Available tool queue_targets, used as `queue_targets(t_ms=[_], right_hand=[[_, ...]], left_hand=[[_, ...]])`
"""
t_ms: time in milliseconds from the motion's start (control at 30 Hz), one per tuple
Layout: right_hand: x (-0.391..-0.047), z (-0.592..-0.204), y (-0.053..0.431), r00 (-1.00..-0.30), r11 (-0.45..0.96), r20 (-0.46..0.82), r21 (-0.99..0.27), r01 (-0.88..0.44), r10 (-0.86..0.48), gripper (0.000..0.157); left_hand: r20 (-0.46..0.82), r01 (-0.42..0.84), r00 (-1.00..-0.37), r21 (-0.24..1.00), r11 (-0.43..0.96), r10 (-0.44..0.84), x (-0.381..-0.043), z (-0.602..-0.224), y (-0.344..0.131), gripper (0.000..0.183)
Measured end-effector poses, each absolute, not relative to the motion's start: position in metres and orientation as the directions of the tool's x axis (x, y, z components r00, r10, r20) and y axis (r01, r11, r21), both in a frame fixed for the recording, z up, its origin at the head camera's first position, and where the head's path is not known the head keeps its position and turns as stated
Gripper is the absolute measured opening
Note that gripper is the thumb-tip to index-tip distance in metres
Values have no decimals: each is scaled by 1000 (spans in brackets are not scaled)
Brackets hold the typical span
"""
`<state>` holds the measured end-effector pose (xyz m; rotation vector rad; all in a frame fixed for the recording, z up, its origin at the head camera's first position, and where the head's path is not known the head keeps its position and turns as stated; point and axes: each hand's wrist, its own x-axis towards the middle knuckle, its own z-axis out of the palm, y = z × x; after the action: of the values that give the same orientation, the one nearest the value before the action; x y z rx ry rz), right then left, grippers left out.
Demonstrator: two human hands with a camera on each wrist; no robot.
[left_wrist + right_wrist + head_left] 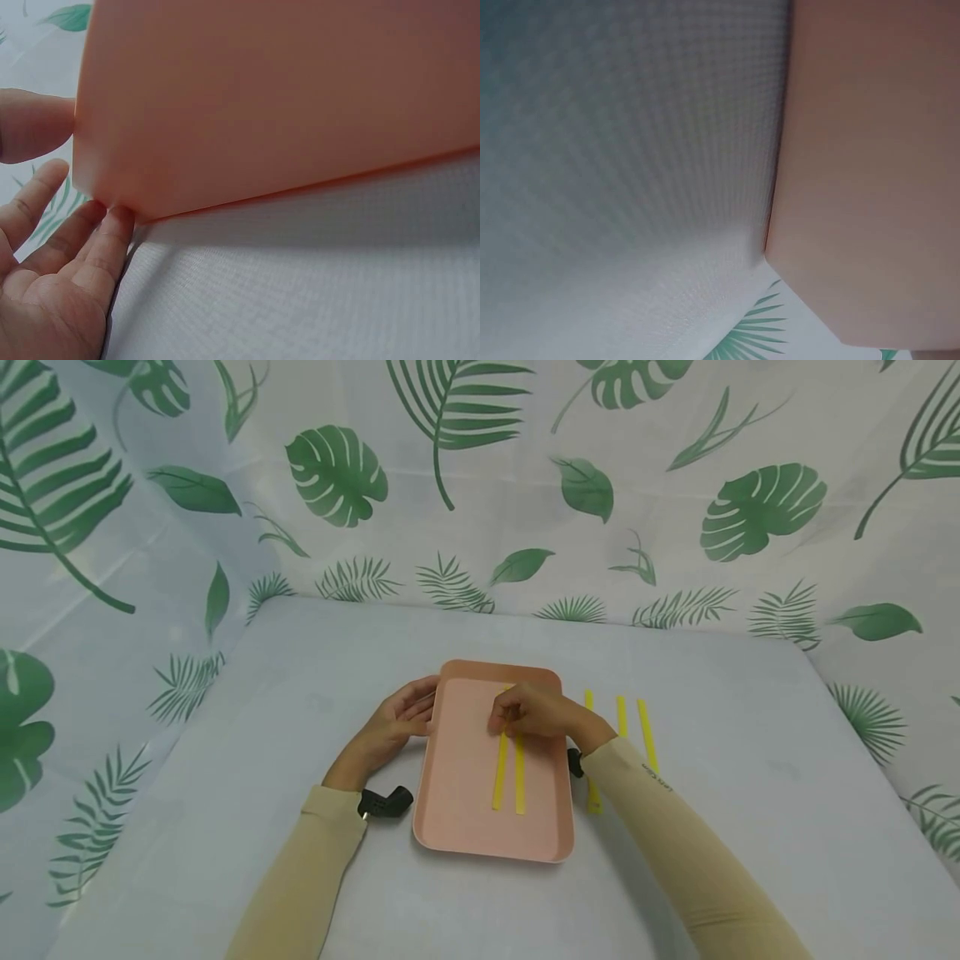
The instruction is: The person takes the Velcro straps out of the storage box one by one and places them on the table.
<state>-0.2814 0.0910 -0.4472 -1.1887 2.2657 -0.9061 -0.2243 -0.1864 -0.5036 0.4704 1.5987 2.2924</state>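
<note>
A pink rectangular tray (457, 827) lies on the table in front of me. Two thin yellow strips lie lengthwise inside it, the left strip (498, 781) and the right strip (520, 785). Over the tray, my right hand (536, 710) has its fingers curled and pinched at the left strip, covering part of both strips. My left hand (393, 718) rests against the tray's left side. In the left wrist view, the thumb (37, 124) meets the tray wall (262, 97) and extended fingertips touch its lower corner. The right wrist view shows only the tray's outer wall (870, 165), without the hand.
Several more yellow strips (647, 735) lie on the white table (750, 793) right of the tray, partly behind the right forearm. A leaf-patterned cloth (480, 543) hangs behind and at the sides. A black wrist camera (386, 802) sits on the left wrist.
</note>
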Motion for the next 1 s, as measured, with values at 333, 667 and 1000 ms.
queue_targets(t_ms=[333, 667, 1000], right_hand=[[-282, -446, 97, -528, 361, 15, -714, -600, -849, 14], [-278, -427, 100, -603, 356, 103, -725, -590, -791, 18], [-274, -411, 101, -656, 302, 201, -764, -570, -728, 14]], left_hand=[[90, -66, -897, 941, -331, 433, -223, -502, -183, 80], [94, -60, -900, 941, -333, 426, -222, -500, -184, 80], [88, -58, -905, 944, -325, 416, -223, -502, -185, 81]])
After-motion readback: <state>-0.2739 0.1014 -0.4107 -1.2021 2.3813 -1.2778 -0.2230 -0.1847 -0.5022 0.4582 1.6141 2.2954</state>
